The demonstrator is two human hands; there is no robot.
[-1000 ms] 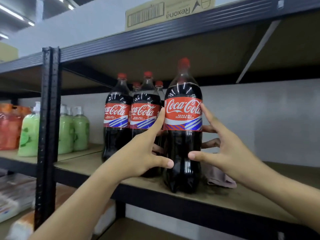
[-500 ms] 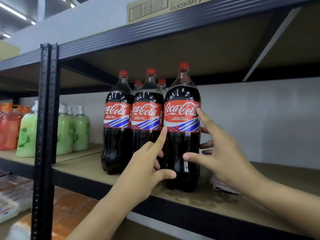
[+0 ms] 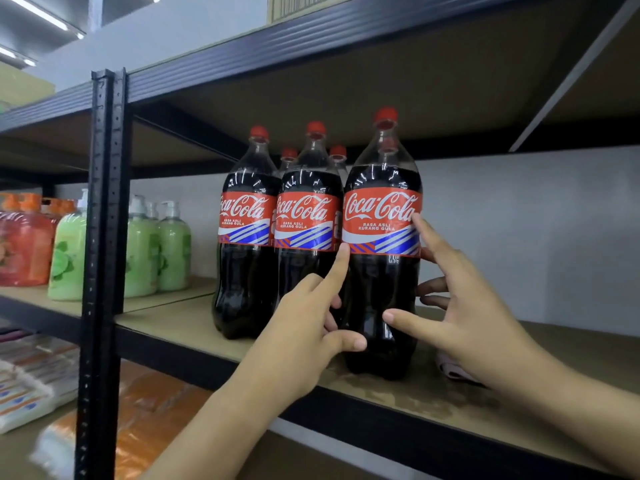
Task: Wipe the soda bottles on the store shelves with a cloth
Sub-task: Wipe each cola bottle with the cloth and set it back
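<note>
We note the cloth (image 3: 450, 370) mostly hidden behind the right hand (image 3: 474, 320); rear bottles (image 3: 289, 157) show caps only; the carton (image 3: 304, 5) at 12 o'clock is cropped.

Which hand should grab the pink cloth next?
Probably the right hand: the pink cloth lies on the shelf just beneath it, right of the front bottle. The left hand is across that bottle.
</note>
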